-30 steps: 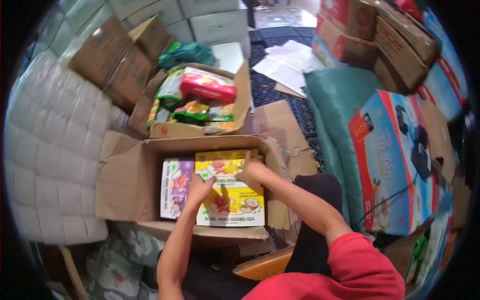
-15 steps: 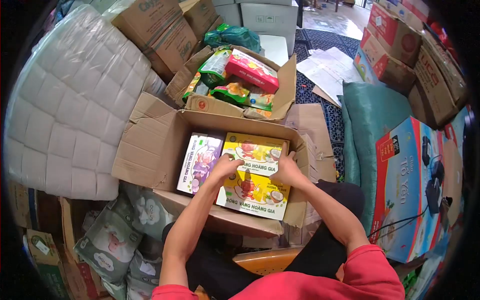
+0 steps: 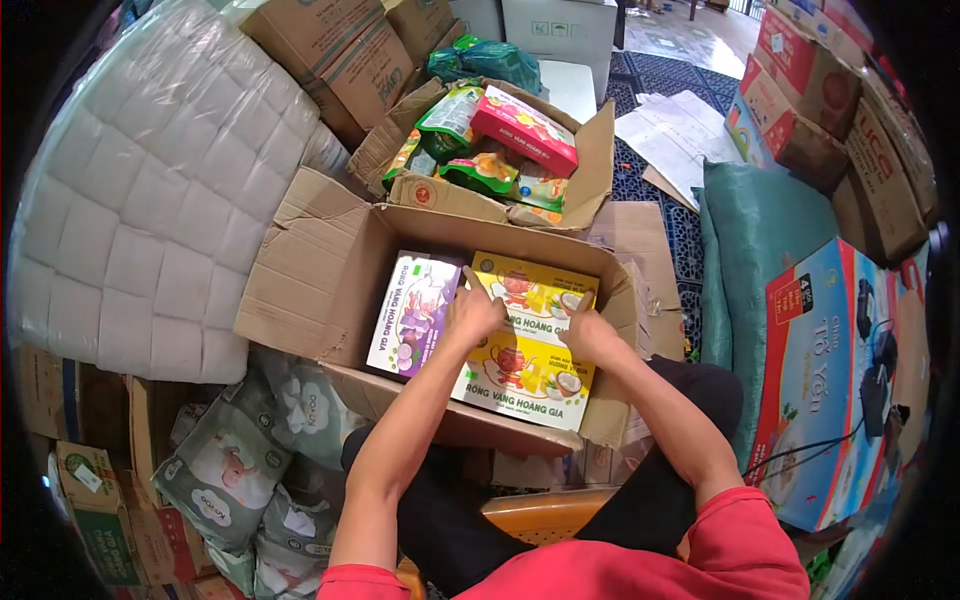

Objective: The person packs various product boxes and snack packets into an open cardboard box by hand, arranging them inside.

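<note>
An open cardboard carton stands in front of me with two yellow boxes and a purple-and-white box inside. My left hand is at the left side of the upper yellow box, its index finger stretched along the gap beside the purple box. At that yellow box's right edge, my right hand grips with its thumb near the top face and the other fingers mostly hidden. The lower yellow box, with a teapot and coconut picture, lies just nearer to me.
Behind the carton, another open carton holds green pouches and a pink box. A large plastic-wrapped pack stands left, above grey packs. On the right are a green sack and a blue-and-red box with black cables.
My left hand has shifted toward the upper left corner of the upper yellow box. My right hand has slid slightly nearer to me along its right edge. The whole view has shifted a little.
</note>
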A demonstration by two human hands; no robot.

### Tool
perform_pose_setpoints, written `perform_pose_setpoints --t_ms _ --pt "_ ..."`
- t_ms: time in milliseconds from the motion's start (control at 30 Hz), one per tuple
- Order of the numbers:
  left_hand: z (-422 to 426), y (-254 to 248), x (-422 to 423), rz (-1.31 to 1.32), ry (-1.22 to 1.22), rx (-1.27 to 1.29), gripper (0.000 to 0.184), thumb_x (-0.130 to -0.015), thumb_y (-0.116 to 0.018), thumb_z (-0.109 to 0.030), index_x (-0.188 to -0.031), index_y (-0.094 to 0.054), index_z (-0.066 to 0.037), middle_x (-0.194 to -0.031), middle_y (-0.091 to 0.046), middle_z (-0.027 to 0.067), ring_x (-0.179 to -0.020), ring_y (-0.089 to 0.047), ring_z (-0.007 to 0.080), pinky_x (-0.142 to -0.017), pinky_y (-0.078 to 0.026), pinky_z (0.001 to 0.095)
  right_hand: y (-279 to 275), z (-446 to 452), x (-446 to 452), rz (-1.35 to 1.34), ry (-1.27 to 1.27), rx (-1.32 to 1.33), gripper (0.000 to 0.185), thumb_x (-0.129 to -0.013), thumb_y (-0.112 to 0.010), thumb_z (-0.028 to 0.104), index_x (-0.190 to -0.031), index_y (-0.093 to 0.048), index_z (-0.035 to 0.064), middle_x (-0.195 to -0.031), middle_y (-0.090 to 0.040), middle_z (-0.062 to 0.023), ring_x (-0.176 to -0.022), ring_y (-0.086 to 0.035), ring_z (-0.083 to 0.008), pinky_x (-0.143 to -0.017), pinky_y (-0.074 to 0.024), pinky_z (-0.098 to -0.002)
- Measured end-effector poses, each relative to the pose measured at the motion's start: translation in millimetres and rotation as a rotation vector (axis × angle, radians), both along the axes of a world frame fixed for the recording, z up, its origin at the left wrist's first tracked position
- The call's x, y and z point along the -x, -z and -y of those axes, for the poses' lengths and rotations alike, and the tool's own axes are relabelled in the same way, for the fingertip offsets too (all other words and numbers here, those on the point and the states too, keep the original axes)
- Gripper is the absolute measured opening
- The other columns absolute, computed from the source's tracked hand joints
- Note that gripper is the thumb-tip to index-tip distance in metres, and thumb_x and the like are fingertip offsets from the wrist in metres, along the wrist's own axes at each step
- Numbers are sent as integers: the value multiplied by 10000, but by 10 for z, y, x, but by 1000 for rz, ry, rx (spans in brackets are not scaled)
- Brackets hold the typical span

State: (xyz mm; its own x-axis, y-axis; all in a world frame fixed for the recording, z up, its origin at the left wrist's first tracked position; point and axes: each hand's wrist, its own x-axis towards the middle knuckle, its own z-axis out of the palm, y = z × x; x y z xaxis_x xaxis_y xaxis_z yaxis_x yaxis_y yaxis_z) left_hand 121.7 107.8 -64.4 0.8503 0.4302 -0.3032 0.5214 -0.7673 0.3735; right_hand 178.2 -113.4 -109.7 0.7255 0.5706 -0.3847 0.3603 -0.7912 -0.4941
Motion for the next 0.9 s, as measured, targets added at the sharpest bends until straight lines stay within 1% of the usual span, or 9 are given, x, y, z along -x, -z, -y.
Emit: perform_pose_setpoints --t_ms 33,67,200,267,367,533,733,833,900 --pt "-32 -29 -20 -21 3 56 809 -810 -587 -335 -1397 -282 132 -1068 -591 367 -1010 -600 483 -906 -479 502 -47 -11 1 30 -41 -5 1039 -749 -687 274 -1340 -39 -284 -935 -642 -332 -829 -659 -429 -726 -550 -408" --pt "-17 -47 4 119 -48 -11 668 -793 -593 -324 -1282 -453 110 -997 -635 327 -987 -621 454 -864 -490 514 -100 -6 12 -7 -36 -15 1061 -732 -704 264 -1353 -28 -268 -944 -640 -335 -845 -657 -429 -745 -547 -411" --pt "34 -262 73 166 -39 -89 456 -754 -628 -301 -1056 -564 34 -1013 -640 291 -948 -594 445 -849 -466 513 -278 28 70 -51 8 -91 1163 -656 -768 219 -1399 19 -204 -969 -634 -341 -911 -644 -431 -834 -525 -411" --pt "40 -310 150 328 -29 -160 436 -756 -638 -288 -1055 -571 23 -981 -637 271 -944 -565 430 -850 -452 506 -343 42 92 -131 42 -145 1184 -667 -791 147 -1436 67 -127 -1119 -557 -393 -1012 -615 -441 -907 -495 -419" --pt "83 -393 322 587 -62 -166 386 -746 -685 -218 -1047 -556 -13 -978 -563 214 -975 -497 379 -861 -407 476 -577 89 259 24 82 -203 1178 -662 -814 215 -1443 1 -123 -1136 -524 -411 -1092 -546 -489 -945 -470 -421" --pt "226 -1092 642 753 -122 -126 417 -717 -751 -132 -1057 -530 -38 -1020 -479 166 -991 -470 340 -878 -380 444 -1194 196 606 147 114 -296 996 -733 -780 249 -1475 -173 -19 -1039 -502 -297 -926 -575 -432 -813 -492 -448" --pt "158 -2178 581 1024 -168 -192 414 -721 -761 -89 -1070 -547 -25 -1011 -523 164 -997 -542 330 -904 -422 419 -1699 -148 286 367 99 -777 866 -764 -744 243 -1474 -282 66 -1027 -500 -252 -901 -585 -416 -791 -501 -454" --pt "-104 -2340 -67 1030 -87 -346 469 -699 -786 -106 -1082 -540 8 -1156 -529 212 -1093 -534 329 -933 -427 385 -1605 -475 -387 443 166 -866 853 -747 -767 221 -1467 -326 109 -1030 -508 -232 -885 -590 -404 -812 -498 -449" --pt "-555 -1997 -725 1070 28 -721 564 -681 -802 -105 -1141 -521 58 -1167 -575 238 -1034 -600 324 -878 -473 353 -1344 -704 -853 545 245 -871 814 -744 -776 202 -1449 -373 147 -1007 -540 -237 -906 -593 -409 -822 -495 -453"
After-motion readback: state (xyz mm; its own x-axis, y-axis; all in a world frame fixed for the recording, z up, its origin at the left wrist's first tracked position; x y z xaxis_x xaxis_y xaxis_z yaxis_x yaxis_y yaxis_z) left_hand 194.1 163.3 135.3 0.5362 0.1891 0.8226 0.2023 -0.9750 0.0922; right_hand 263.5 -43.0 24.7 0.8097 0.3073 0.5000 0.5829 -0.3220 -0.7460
